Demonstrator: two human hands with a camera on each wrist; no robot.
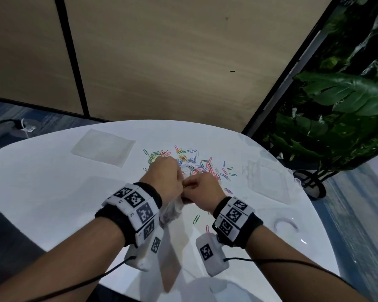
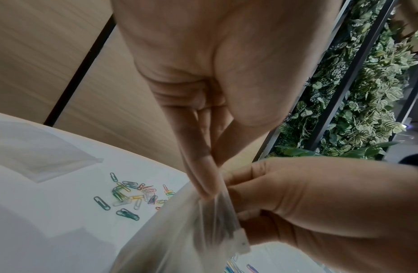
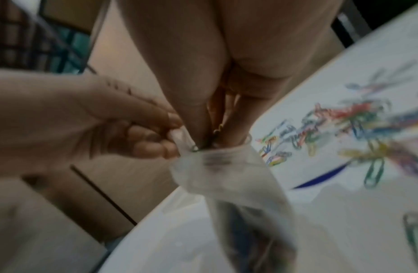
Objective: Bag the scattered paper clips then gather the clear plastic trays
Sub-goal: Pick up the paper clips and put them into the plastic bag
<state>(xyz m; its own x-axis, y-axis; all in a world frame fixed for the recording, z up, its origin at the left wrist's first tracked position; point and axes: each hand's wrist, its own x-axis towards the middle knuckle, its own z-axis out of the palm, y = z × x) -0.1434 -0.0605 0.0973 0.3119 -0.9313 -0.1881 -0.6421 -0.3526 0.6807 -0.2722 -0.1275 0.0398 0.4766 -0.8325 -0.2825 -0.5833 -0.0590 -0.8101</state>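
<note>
Coloured paper clips (image 1: 194,162) lie scattered on the white table (image 1: 52,192), just beyond my hands. Between my wrists a clear zip bag (image 1: 172,212) hangs crumpled over the table. My left hand (image 1: 179,182) pinches the bag's rim (image 2: 217,199) between thumb and fingers. My right hand (image 1: 192,185) has its bunched fingertips (image 3: 236,129) in the bag's mouth, pinching a few clips (image 3: 217,129). One clear plastic tray (image 1: 103,147) lies flat at the far left and another (image 1: 268,177) at the right. Two stray clips (image 1: 196,219) lie near my right wrist.
Leafy plants (image 1: 336,105) stand beyond the table's right edge. A wooden wall panel (image 1: 162,62) rises behind the table. On the floor at the far left is a socket with a cable (image 1: 24,125). A curved clear strip (image 1: 286,223) lies near the right edge.
</note>
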